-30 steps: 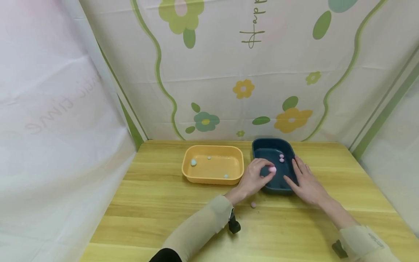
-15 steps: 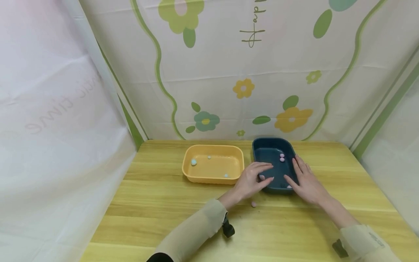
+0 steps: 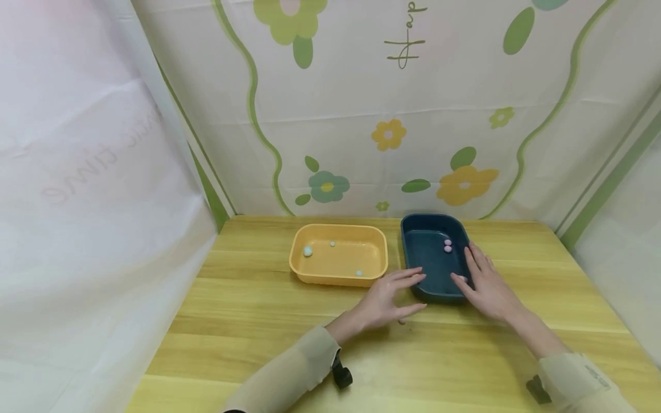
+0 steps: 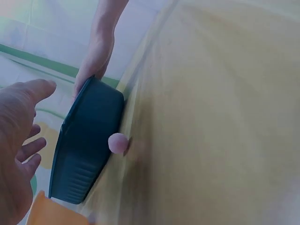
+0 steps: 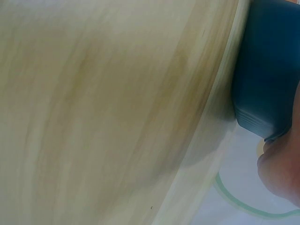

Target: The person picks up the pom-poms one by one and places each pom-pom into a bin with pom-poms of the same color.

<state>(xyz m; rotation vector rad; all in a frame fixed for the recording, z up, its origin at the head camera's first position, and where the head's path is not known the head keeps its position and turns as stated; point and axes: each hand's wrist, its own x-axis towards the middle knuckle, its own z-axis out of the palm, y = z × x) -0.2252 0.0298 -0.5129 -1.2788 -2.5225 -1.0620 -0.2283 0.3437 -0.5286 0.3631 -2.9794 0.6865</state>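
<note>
In the head view my left hand (image 3: 382,301) hovers over the near left corner of the dark blue tray (image 3: 431,267), thumb and fingers spread apart with nothing between them. Just under its thumb, a pink ball (image 3: 401,322) lies on the table, partly hidden; the left wrist view shows this pink ball (image 4: 118,143) whole beside the tray's wall. My right hand (image 3: 488,289) rests on the tray's right rim, fingers extended. Inside the tray two pink balls (image 3: 447,246) sit together, another pink ball (image 3: 463,279) lies by my right thumb, and one is mostly covered by my left fingertips.
A yellow tray (image 3: 338,280) stands to the left of the blue one, holding a larger pale blue ball (image 3: 307,251) and two smaller ones. Behind the wooden table (image 3: 248,321) hangs a flowered white cloth (image 3: 351,103).
My left hand has let go of a pink ball into the blue tray, spread its fingers and drawn back toward the near left. The right hand stays on the rim.
</note>
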